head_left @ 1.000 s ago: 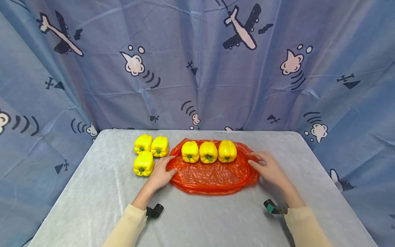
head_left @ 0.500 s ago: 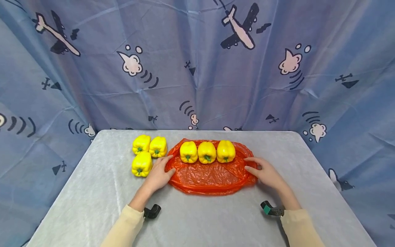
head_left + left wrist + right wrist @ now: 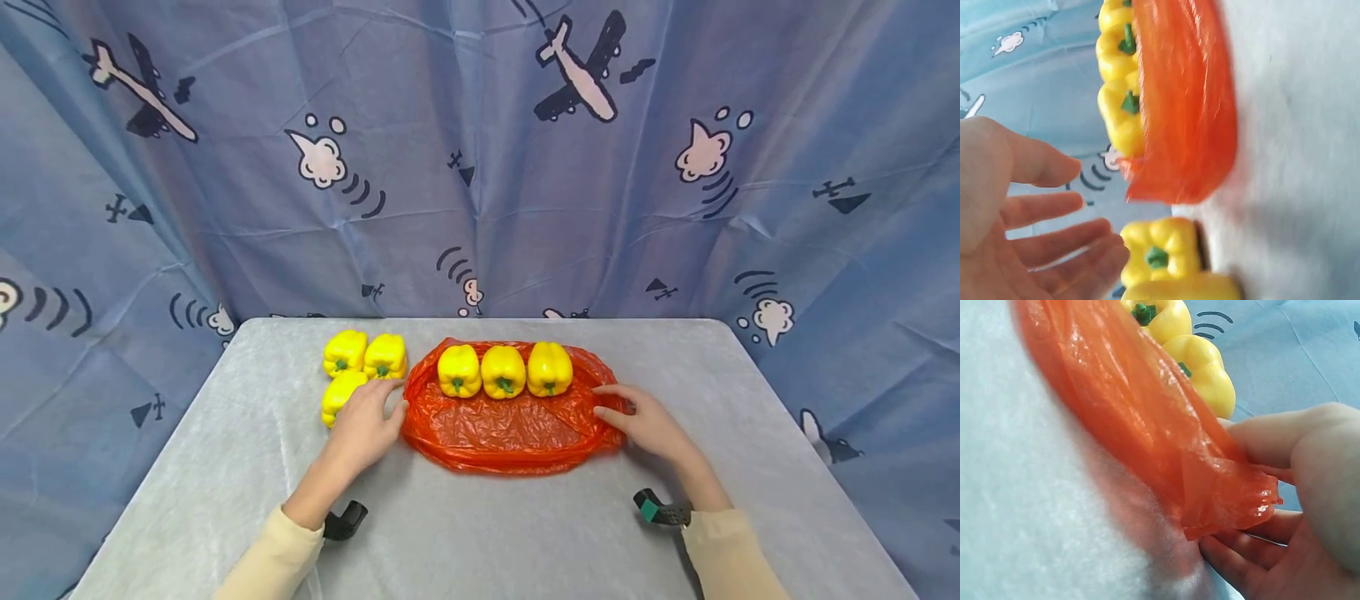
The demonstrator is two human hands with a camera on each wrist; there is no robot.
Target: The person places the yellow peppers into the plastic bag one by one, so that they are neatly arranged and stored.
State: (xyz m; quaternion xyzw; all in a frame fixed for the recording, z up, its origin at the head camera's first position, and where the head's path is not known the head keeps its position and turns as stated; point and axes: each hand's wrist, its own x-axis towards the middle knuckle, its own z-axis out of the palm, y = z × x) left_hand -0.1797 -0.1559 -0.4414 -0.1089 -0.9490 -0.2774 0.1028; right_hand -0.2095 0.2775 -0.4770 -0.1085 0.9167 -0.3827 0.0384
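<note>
A red plastic bag lies spread with its mouth open on the table, its rim folded into a low wall. Three yellow bell peppers stand in a row along its back side. To the left of the bag, three more yellow bell peppers sit in a cluster. My left hand hovers between the cluster and the bag, fingers spread and holding nothing; it partly hides the front pepper. At the bag's right end, my right hand grips the rim, thumb on the inner side and fingers outside.
A grey-white cloth covers the table. Behind it hangs a blue curtain printed with planes and clouds. Each wrist wears a black camera mount, such as the left mount.
My left hand has let go of the bag's left end and moved left toward the pepper cluster. The right hand shifted slightly, then stayed at the bag's right end.
</note>
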